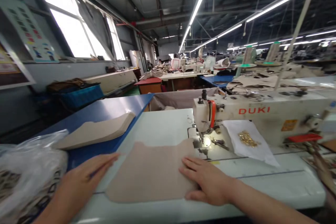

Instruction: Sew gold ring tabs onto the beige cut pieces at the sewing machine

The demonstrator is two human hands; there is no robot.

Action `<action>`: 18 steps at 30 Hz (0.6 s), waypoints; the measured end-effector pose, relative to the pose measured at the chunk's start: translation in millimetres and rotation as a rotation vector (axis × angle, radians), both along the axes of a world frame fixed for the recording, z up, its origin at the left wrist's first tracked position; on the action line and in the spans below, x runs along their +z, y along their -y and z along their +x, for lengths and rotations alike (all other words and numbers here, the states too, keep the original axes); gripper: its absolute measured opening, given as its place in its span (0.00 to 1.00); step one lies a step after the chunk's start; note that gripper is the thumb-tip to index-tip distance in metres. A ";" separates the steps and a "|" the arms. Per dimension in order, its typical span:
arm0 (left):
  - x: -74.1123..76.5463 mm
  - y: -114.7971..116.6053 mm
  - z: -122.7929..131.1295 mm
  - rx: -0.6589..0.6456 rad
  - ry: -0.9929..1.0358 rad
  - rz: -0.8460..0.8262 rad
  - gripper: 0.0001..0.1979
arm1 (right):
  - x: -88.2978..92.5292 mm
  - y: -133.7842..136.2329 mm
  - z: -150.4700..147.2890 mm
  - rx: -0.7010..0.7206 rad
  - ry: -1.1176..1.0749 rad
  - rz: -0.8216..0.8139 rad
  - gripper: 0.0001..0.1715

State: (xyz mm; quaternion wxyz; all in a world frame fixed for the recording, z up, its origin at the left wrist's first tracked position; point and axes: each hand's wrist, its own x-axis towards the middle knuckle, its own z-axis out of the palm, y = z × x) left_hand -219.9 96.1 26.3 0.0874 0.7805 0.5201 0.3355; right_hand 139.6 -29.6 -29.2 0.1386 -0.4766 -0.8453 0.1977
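A flat beige fabric piece [154, 171] lies on the pale sewing table [162, 126], its upper right corner close to the needle area of the sewing machine [236, 112]. My right hand [204, 180] rests on the piece's right edge with fingers spread. To the left of the piece, my left hand [90, 175] is blurred; its fingers are close together around a thin dark object, perhaps a pen, that I cannot make out clearly. A stack of similar beige pieces [97, 129] sits beyond it on the blue table.
A white sheet with small gold-coloured parts [248, 138] lies at the machine's base. A clear plastic bag [34, 168] bulges at the left. The blue table [86, 155] adjoins the sewing table. More beige pieces [257, 82] lie behind the machine.
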 end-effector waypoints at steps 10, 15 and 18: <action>-51.8 -28.5 194.1 -0.295 0.232 -0.507 0.17 | -9.3 9.0 13.3 0.015 0.102 0.273 0.35; -61.1 -43.7 216.1 -0.266 0.179 -0.544 0.20 | -20.3 24.2 34.7 -0.009 0.116 0.416 0.25; -78.8 -58.2 210.8 -0.219 0.083 -0.465 0.20 | -13.4 41.3 69.8 -0.199 0.007 0.492 0.15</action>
